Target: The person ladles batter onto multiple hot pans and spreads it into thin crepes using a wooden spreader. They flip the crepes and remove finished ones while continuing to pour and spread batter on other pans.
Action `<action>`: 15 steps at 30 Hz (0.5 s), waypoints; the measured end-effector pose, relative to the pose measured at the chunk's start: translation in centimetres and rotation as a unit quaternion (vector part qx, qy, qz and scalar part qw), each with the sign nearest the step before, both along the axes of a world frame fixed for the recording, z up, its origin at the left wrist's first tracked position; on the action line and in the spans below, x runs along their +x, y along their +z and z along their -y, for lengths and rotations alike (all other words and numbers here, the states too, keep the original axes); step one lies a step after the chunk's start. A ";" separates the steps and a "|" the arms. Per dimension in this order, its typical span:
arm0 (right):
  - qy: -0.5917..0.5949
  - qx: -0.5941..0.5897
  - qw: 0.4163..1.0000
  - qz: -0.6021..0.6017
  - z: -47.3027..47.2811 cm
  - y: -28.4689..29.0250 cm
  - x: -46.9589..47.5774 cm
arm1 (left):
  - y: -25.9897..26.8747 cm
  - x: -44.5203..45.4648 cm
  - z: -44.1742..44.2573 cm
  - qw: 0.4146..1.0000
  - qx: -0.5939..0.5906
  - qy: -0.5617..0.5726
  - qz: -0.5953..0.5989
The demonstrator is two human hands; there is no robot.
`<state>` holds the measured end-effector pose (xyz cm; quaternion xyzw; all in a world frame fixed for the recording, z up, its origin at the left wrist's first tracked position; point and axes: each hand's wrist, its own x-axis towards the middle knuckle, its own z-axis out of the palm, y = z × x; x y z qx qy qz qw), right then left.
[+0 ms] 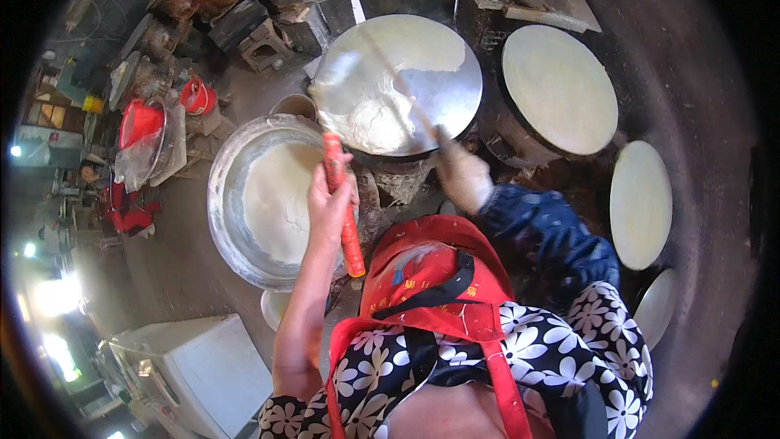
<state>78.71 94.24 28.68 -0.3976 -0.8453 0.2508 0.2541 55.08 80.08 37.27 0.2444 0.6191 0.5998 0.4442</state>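
My left hand [332, 198] is closed around a red-wrapped rod [346, 213], above the near right rim of a big metal basin [222, 219] of pale batter [277, 207]. My right hand [463, 174], which looks gloved and is blurred, grips a long wooden stick [390, 67] that reaches over a round metal griddle [445, 94]. Pale batter [420, 42] covers much of that griddle, with a thicker white mass [381, 125] at its near left. What the stick's far end bears is too blurred to tell.
Round griddles with pale sheets stand at right [560, 91], [641, 204]. A small pot [295, 107] sits between basin and main griddle. Red buckets [198, 96] stand at left, a white box-shaped appliance [213, 372] at lower left. Cinder blocks [265, 46] lie beyond.
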 end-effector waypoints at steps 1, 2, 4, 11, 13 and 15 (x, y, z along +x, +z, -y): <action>-0.001 -0.087 0.996 -0.014 2.5 1.1 -2.8 | 0.9 -0.9 0.5 0.999 0.014 0.024 0.027; -0.016 -0.127 0.992 -0.015 4.7 0.8 -5.0 | 1.3 -1.6 0.6 0.998 0.041 0.037 0.037; -0.041 -0.154 0.987 -0.026 9.1 0.4 -9.8 | 2.5 -3.4 2.0 0.996 0.043 0.062 0.040; -0.080 -0.177 0.978 0.082 15.3 -2.5 -12.6 | 2.5 -7.1 6.8 0.994 0.030 0.070 0.078; -0.106 -0.153 0.980 0.073 16.2 -2.5 -9.9 | 2.0 -7.7 8.1 0.994 0.024 0.058 0.088; -0.132 -0.173 0.971 0.095 17.1 -1.0 -7.3 | 1.8 -8.0 9.1 0.995 0.018 0.044 0.092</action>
